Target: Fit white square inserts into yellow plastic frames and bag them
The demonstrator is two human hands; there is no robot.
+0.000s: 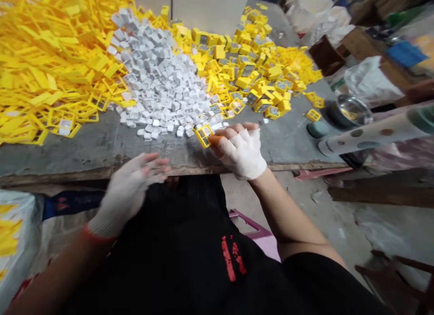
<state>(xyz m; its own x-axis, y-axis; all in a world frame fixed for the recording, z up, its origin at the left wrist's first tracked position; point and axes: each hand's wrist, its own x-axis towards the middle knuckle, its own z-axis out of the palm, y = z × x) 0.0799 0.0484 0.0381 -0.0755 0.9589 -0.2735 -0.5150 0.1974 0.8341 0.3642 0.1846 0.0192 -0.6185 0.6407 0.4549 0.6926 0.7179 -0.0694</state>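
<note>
Right hand pinches a yellow frame; left hand, blurred, has fingers loosely apart.
The frame is at ten o'clock from the right hand, partly hidden by its fingertips; what is under the left hand, one cannot tell. Between two and three o'clock of the view, a metal bowl contains yellow pieces; between eight and nine, a white sack, cut by the edge, does too. Red marks on the black shirt are unreadable.
</note>
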